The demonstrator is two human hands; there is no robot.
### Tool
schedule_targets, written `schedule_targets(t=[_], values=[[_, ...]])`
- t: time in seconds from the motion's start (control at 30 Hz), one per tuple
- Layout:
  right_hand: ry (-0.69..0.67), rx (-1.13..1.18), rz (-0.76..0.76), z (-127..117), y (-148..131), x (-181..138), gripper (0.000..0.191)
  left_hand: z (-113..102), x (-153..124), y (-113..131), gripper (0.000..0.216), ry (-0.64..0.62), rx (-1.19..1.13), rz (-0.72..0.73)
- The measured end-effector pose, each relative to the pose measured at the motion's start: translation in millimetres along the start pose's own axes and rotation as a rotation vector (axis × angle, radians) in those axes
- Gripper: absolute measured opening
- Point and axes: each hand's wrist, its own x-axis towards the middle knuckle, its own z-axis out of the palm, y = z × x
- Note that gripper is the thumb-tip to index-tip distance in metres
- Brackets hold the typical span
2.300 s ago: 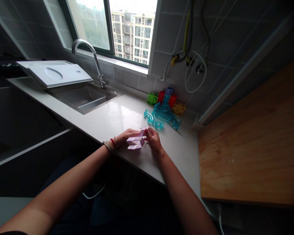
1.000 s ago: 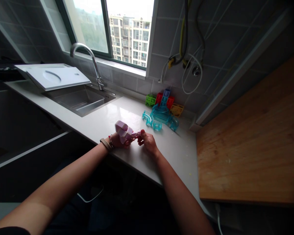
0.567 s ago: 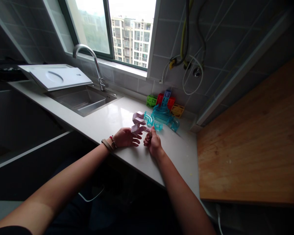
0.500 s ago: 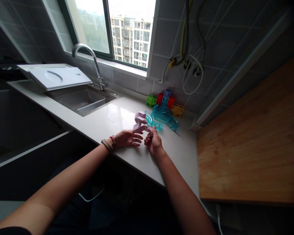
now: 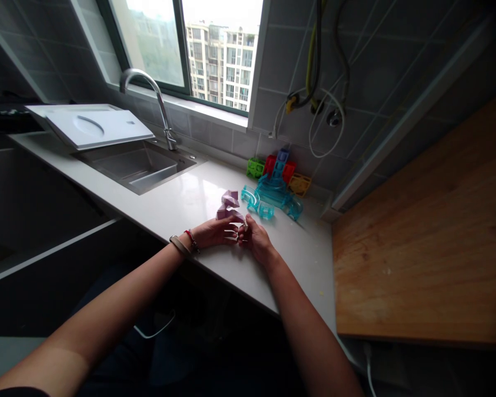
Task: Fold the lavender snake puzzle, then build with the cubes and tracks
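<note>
A pale purple folding snake puzzle (image 5: pixel 228 204) stands up from my two hands above the white counter (image 5: pixel 182 201). My left hand (image 5: pixel 213 232), with a bracelet and a band at the wrist, has its fingers curled round the puzzle's lower end. Pressed against it from the right, my right hand (image 5: pixel 254 240) pinches the same lower end. Both hands rest near the counter's front edge.
Clear blue curved track pieces (image 5: pixel 273 199) lie just beyond the hands, with green, red, blue and yellow block frames (image 5: pixel 279 168) against the tiled wall. A steel sink (image 5: pixel 136 165) with tap and a white board (image 5: pixel 93 124) are at left. A wooden board (image 5: pixel 417 242) fills the right.
The puzzle went from a flat folded block to an unfolded chain rising upward. My left hand, briefly open beneath it, has closed on its lower end again beside the right hand.
</note>
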Motion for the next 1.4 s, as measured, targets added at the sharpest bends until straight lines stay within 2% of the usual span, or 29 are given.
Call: schedule_targets(t=[0.27,0.43,0.7,0.93,1.07,1.17,1.27,1.4], values=[[0.08,0.103,-0.249,-2,-28,-11,0.053,8,-5,4,0.049,0.038,-0.014,-0.015],[0.191,0.057,-0.144,-9,-18,-1,0.053,8,-5,4,0.047,0.039,-0.021,-0.03],[0.084,0.03,-0.205,-6,-14,-2,0.055,8,-6,3,0.045,0.015,0.01,0.008],[-0.081,-0.197,-0.165,0,1,0,0.059,3,-1,-3,0.044,0.007,0.039,0.083],[-0.144,-0.353,-0.217,1,6,3,0.053,-8,2,-9,0.055,0.036,0.028,0.153],[-0.157,-0.433,-0.247,-1,7,4,0.048,-12,3,-12,0.05,0.061,0.034,0.198],[-0.157,-0.47,-0.249,-3,7,5,0.048,-6,0,-11,0.047,0.061,0.055,0.214],[-0.165,-0.45,-0.19,-3,4,2,0.057,6,-6,-8,0.055,0.016,0.121,0.248]])
